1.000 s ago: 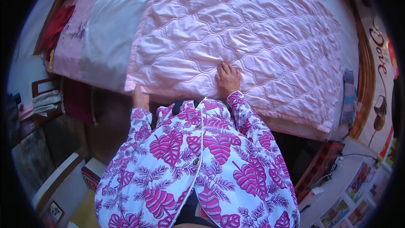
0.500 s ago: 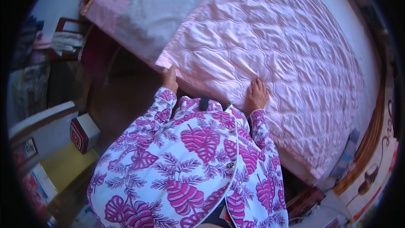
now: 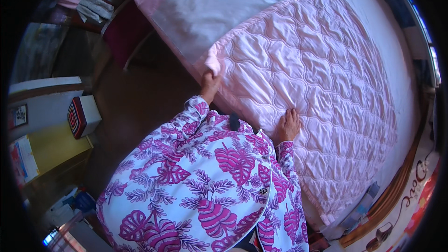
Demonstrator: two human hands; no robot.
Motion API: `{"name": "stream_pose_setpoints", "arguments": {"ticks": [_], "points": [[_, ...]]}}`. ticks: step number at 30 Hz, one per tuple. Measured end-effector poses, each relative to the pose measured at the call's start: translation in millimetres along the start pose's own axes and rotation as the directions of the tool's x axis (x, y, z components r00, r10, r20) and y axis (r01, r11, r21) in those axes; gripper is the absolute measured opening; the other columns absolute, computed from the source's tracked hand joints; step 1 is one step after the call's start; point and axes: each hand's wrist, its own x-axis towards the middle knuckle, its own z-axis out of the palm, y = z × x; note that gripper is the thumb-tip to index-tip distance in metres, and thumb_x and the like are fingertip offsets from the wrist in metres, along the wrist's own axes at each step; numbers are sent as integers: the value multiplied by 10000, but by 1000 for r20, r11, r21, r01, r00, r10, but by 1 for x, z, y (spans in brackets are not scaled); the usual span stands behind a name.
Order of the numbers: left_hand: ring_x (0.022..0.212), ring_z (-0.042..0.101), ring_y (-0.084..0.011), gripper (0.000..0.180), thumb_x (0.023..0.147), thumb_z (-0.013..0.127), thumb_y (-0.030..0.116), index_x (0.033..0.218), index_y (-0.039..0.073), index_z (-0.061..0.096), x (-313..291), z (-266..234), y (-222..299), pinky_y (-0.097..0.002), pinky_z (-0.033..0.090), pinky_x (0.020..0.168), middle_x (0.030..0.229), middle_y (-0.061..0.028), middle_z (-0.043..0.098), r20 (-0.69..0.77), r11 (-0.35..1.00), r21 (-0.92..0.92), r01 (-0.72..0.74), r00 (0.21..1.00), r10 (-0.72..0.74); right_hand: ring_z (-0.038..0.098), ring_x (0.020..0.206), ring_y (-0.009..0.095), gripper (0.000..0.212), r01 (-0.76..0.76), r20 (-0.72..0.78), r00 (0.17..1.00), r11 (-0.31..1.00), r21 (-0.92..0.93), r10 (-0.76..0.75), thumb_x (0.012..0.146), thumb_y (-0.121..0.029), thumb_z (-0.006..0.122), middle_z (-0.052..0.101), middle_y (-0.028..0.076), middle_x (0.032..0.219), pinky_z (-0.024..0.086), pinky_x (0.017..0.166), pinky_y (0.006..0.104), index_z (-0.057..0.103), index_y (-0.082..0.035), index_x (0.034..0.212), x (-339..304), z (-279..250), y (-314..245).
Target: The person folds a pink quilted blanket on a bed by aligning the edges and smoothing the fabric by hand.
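Pink quilt, wavy-stitched: laid over the bed.
Your left hand: at the bed's near edge, thumb and fingers pinching the quilt's corner.
Your right hand: above the bed's near edge, palm down on the quilt, fingers extended.
Box, pale with patterned face: left of the bed, well apart.

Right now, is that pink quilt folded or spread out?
Spread out but wrinkled: the quilt lies across the bed, stitched pattern showing. The left hand grips one corner; the right hand rests on top.
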Motion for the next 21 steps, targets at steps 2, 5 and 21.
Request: {"name": "stream_pose_setpoints", "arguments": {"ticks": [2,5,21], "points": [[878,559,-326,308,777,599,184,1029,7,594,-3,8,-1,-363,443,806,918,-174,590,34,939,226,-260,965,259,423,1199,271,327,0,5,1000,1000,24,0,813,-230,491,495,114,1262,261,1012,460,590,-89,1091,0,-3,-4],[1045,494,-328,367,772,605,183,1103,28,566,-7,11,-6,-380,405,908,1097,-185,529,77,903,274,-332,943,324,451,1173,284,281,43,-26,999,997,58,-41,805,-212,492,520,132,1233,286,995,448,607,-81,1025,2,-7,-11],[658,461,-109,215,854,520,266,879,60,578,11,-47,-21,-271,379,589,741,-21,512,-139,850,-429,307,907,-398,450,1167,290,238,65,-79,995,997,47,-61,876,-237,474,517,102,1239,290,993,451,597,-118,1042,2,12,-22]]}}
